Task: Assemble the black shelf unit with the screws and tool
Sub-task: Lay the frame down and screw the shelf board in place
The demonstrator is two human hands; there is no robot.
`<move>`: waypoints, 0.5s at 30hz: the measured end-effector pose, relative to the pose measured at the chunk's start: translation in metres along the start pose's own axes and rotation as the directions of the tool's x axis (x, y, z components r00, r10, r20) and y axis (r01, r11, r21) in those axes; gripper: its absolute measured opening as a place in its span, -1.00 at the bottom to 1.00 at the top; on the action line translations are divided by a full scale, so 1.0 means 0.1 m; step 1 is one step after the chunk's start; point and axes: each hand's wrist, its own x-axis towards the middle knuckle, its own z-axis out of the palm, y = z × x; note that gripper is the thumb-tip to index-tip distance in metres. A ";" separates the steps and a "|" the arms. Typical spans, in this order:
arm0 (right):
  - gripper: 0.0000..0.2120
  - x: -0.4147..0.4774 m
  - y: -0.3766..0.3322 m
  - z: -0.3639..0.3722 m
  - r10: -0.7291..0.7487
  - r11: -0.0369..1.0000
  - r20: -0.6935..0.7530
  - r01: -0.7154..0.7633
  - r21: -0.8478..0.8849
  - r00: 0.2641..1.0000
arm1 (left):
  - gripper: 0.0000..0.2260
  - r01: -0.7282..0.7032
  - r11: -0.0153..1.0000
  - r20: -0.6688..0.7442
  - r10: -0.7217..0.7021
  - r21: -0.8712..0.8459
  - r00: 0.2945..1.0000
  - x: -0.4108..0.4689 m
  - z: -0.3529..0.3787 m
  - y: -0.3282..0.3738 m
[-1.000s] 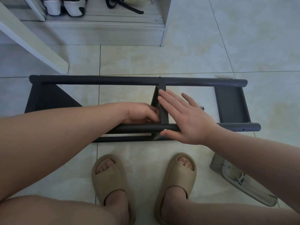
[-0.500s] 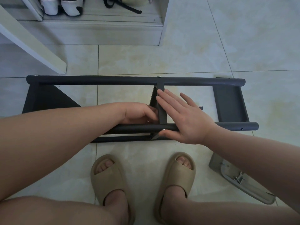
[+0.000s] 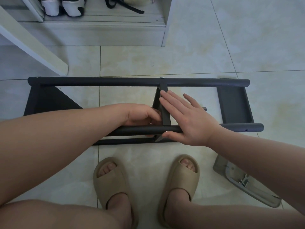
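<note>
Two hands are placed on the black shelf unit [image 3: 99, 82] on the floor [image 3: 181, 60]: right hand [image 3: 186, 119] pressed flat on the crossbar [image 3: 165, 115], left hand [image 3: 140, 115] curled beside it, grip unclear. The crossbar could be shifted off its screw [image 3: 167, 131] by uneven pressure.

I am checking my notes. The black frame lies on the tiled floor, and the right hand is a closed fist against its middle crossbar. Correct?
Not a fist: the head view shows the right hand lying flat, fingers straight, against the middle crossbar. The black frame does lie on the tiled floor.
</note>
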 end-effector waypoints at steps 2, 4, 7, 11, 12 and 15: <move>-0.10 0.00 0.00 0.00 -0.002 1.000 0.000 0.002 -0.005 1.000 | -0.86 0.021 0.997 -0.025 -0.019 0.069 0.999 -0.02 0.02 0.00; -0.10 -0.01 0.00 0.01 -0.003 1.000 -0.001 0.003 -0.006 1.000 | -0.88 0.007 0.994 -0.073 0.001 0.106 0.997 -0.01 0.02 -0.02; -0.10 -0.01 0.00 0.01 -0.003 1.000 -0.001 0.003 -0.003 1.000 | -0.81 -0.021 0.994 -0.108 0.033 0.105 0.994 0.00 0.01 -0.02; -0.09 0.01 0.00 -0.01 -0.002 1.000 0.003 0.002 -0.011 1.000 | -0.77 -0.043 0.996 -0.072 0.048 0.072 0.996 0.01 0.00 -0.02; -0.09 0.01 0.00 -0.01 -0.002 1.000 0.007 0.002 -0.014 1.000 | -0.82 -0.046 0.997 -0.057 0.049 0.057 0.997 0.01 0.00 -0.02; -0.09 0.01 0.00 0.00 -0.001 1.000 0.012 0.001 -0.016 1.000 | -0.83 -0.051 0.999 -0.038 0.051 0.000 0.998 0.02 -0.01 -0.01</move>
